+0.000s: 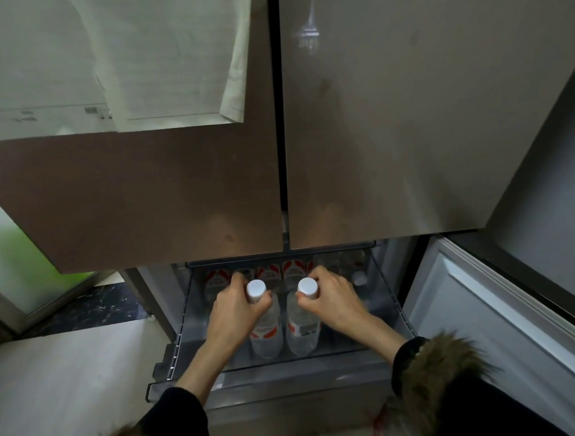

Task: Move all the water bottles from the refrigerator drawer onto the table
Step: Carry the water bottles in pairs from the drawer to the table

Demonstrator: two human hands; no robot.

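Both hands are gripping bottles by the neck: the left hand (237, 307) is curling round the left bottle (265, 322), the right hand (330, 302) round the right bottle (301, 320), both standing near the drawer's (287, 373) front edge. Lifting straight up is risking a knock against the overhanging refrigerator doors (391, 129); drawing toward the front edge looks roomier.

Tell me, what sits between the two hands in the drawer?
Head view: the two water bottles they grip, left hand on the left bottle, right hand on the right bottle.

Two clear white-capped water bottles (286, 321) stand upright, side by side, in the open drawer (389, 307).
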